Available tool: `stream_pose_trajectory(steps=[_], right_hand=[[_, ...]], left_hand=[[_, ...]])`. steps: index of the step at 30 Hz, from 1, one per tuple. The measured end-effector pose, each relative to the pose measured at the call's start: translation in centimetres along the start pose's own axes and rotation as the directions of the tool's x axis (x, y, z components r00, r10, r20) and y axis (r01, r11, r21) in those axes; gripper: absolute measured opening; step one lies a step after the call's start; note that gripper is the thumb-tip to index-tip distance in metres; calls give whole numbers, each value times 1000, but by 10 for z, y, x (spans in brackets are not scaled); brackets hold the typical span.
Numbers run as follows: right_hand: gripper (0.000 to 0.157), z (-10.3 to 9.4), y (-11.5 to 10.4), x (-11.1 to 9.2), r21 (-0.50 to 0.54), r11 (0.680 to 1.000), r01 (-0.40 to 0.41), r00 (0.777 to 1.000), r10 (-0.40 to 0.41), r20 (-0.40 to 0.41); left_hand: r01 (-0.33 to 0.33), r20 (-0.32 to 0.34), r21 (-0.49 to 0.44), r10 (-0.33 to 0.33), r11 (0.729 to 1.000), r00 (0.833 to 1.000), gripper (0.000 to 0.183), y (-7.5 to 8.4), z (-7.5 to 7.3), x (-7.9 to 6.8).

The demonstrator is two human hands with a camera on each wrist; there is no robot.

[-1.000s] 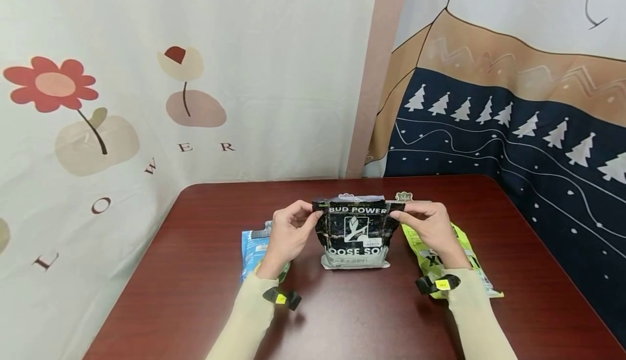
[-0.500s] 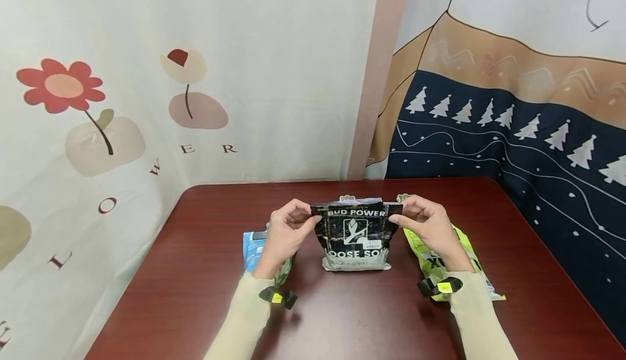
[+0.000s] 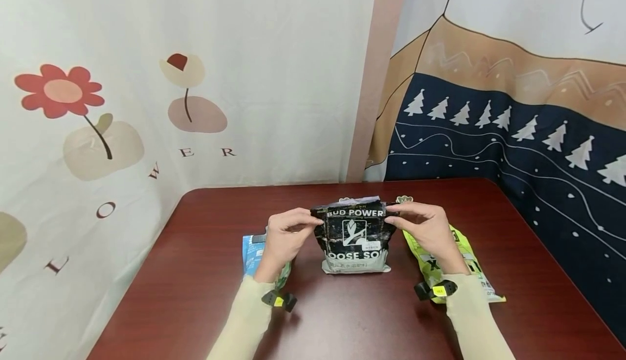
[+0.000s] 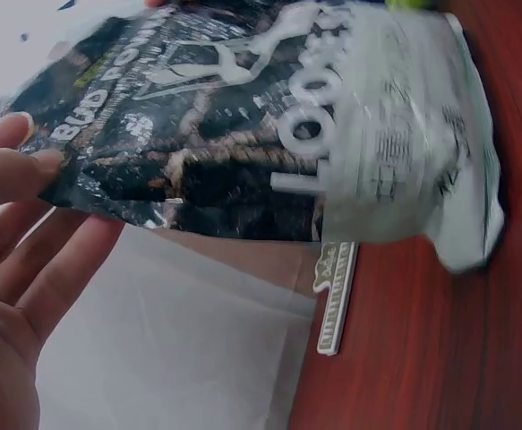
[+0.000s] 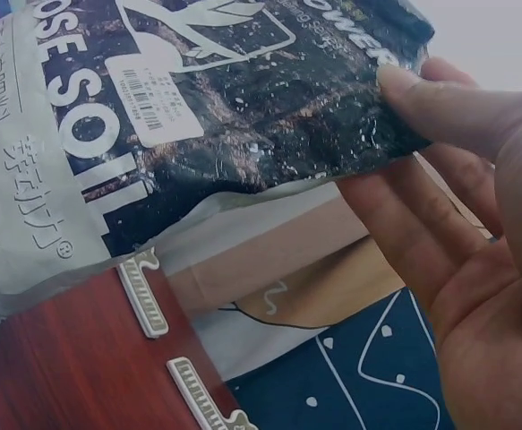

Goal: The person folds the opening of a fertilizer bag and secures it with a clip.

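Note:
A black and white plastic bag of loose soil [image 3: 353,243] stands upright on the table, its lettering facing me. My left hand [image 3: 287,236] pinches the upper left corner between thumb and fingers. At the opposite upper corner, my right hand [image 3: 431,234] pinches the plastic, thumb in front. The left wrist view shows the left thumb on the printed face of the bag [image 4: 234,134], with other fingers behind it. A barcode sticker [image 5: 156,100] is on the front in the right wrist view. Whatever is inside the bag is hidden.
A blue bag [image 3: 252,252] lies behind the left forearm, and a yellow-green bag [image 3: 467,248] lies under the right one. Two pale slim clip-like strips [image 5: 144,296] lie on the dark red table [image 3: 195,251] behind the soil bag. Printed curtains [image 3: 274,77] hang beyond the table.
Both hands keep the bag's top corners. The right fingers have shifted slightly inward along the top edge, and the left fingers lie flatter. The bag stands in nearly the same place.

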State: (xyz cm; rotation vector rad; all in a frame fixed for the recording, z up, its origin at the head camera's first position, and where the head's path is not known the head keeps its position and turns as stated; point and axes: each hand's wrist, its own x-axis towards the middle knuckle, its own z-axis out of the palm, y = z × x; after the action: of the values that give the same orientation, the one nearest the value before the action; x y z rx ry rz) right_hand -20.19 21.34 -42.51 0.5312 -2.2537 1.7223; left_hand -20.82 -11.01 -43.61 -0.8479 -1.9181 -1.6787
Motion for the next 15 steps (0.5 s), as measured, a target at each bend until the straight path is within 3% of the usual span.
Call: stream_pose_trajectory(steps=[8,15], right_hand=[[27,4,-7,0,-100,995,14,998,-20,-56],[28,3,-9,0,-95,995,31,998,-36,-51]], left_hand=[[20,8,100,-21,995,1000,16,4,2,1],[67,18,54,-68,996,998,16,6,2,2]])
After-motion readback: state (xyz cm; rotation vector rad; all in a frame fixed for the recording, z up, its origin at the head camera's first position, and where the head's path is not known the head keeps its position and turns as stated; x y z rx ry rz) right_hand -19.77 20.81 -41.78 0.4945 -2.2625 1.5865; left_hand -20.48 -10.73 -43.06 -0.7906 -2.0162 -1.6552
